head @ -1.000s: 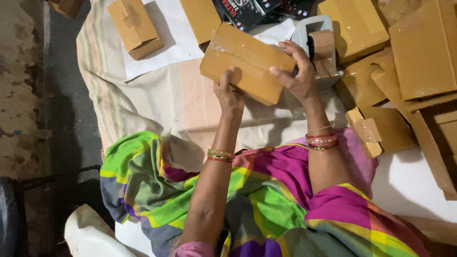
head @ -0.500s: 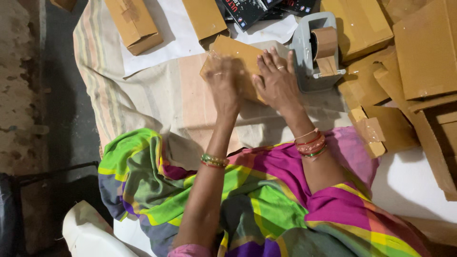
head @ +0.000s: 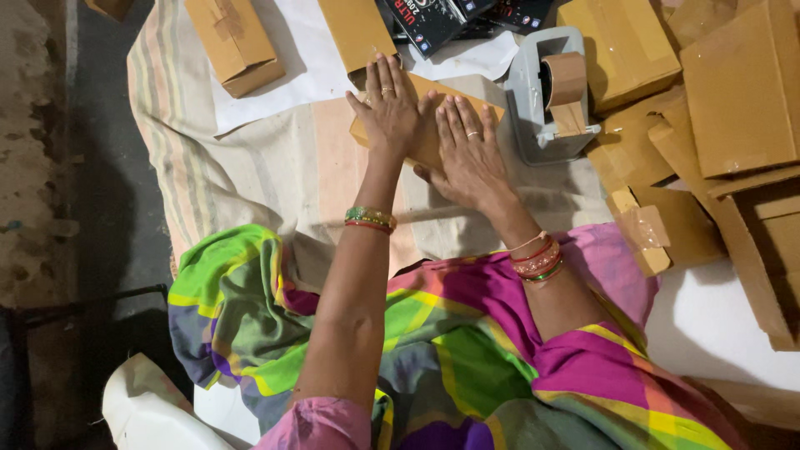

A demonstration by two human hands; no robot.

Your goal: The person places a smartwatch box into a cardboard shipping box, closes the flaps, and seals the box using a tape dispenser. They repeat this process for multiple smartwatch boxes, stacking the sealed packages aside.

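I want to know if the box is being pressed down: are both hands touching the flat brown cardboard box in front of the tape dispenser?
Touching. The head view shows the left hand and right hand lying palm-down, fingers spread, directly on the cardboard box, with no gap.

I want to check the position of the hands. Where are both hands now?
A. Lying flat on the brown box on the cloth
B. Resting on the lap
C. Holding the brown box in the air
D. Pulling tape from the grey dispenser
A: the left hand and right hand lie palm down, fingers spread, on the brown box, which rests on the striped cloth, beside the grey tape dispenser.
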